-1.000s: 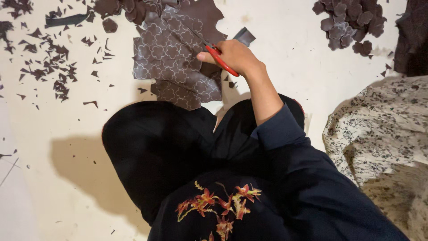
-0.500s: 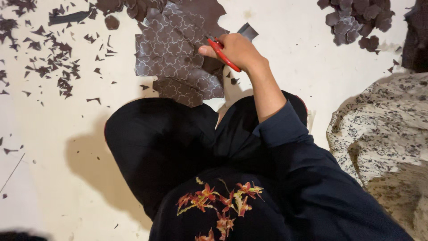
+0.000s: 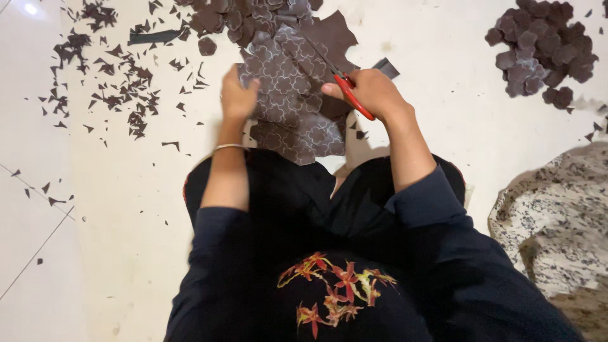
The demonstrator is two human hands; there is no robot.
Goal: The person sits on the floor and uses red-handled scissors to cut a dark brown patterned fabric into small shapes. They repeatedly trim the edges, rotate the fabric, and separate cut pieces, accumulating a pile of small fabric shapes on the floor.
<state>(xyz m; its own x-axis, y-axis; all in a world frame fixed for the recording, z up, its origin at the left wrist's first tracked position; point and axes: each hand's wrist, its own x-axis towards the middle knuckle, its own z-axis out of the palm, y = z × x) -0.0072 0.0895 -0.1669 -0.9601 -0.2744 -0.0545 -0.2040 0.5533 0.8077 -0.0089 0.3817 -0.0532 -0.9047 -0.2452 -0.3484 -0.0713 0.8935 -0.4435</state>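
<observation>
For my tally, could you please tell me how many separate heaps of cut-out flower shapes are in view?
2: one heap at the top right, one heap at the top centre, partly cropped, behind the patterned sheet.

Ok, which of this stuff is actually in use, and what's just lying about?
In use:
left hand
right hand
red-handled scissors
patterned brown sheet

Lying about:
pile of cut flower shapes
small dark offcuts
speckled cloth

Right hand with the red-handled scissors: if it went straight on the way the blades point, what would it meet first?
The right hand aims its red-handled scissors up-left across the dark brown sheet printed with pale flower outlines. It would likely meet that sheet first; beyond lie brown flower-shaped cutouts.
</observation>
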